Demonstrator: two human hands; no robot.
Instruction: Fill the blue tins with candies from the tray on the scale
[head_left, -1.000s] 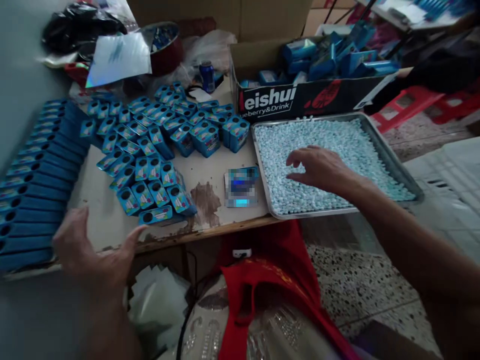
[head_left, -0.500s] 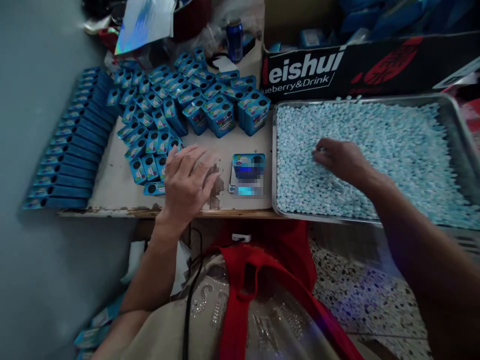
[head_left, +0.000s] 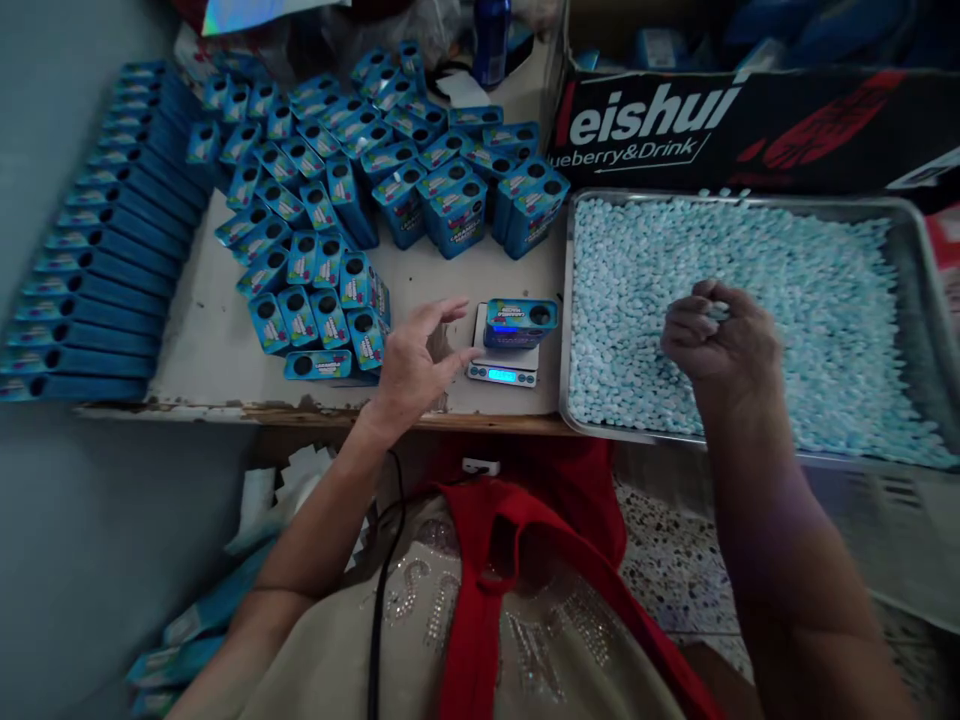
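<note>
My left hand is open, thumb and fingers apart, just left of a small digital scale with a lit blue display. On the scale sits a blue box with a round dark hole in its top. My fingertips are close to the scale, with nothing between them. My right hand is over a metal tray filled with small pale-blue candies. Its fingers are curled and pressed together, and what they hold, if anything, is hidden.
Many similar blue boxes crowd the left half of the table. A long row of blue boxes lines the wall side. Behind the tray stands a black printed carton; a blue can is at the back.
My left hand has moved right, from the boxes to the scale's left side. My right hand has lifted from the candies and turned, fingers curled. The view has shifted slightly.
</note>
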